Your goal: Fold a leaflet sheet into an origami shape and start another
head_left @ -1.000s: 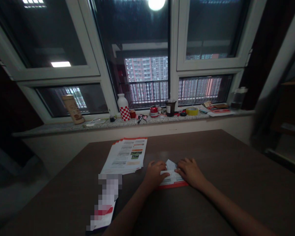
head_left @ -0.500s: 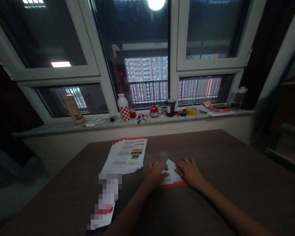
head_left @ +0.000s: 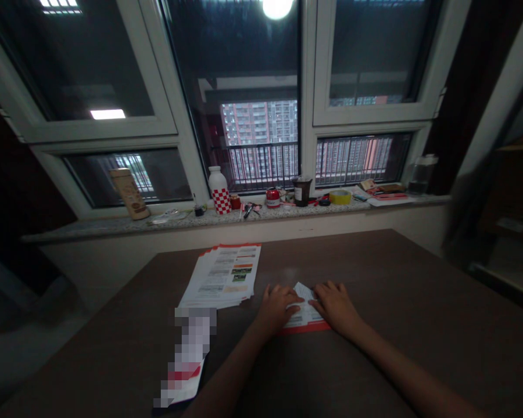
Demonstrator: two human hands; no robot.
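Head view: left hand (head_left: 279, 307) and right hand (head_left: 336, 306) press folded leaflet (head_left: 304, 318) flat on counter (head_left: 387, 278), both grips apart.

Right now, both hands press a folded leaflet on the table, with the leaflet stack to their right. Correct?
No. The head view shows the left hand and right hand pressing the leaflet on the table, but the stack lies to their left.

Seen in the dim room light, the person's two forearms are bare for their whole visible length, long and slender, each narrowing to a bare wrist. The left hand (head_left: 278, 306) and right hand (head_left: 336, 306) are bare too. Knuckles and short fingers show only faintly, and finer detail is lost in shadow.
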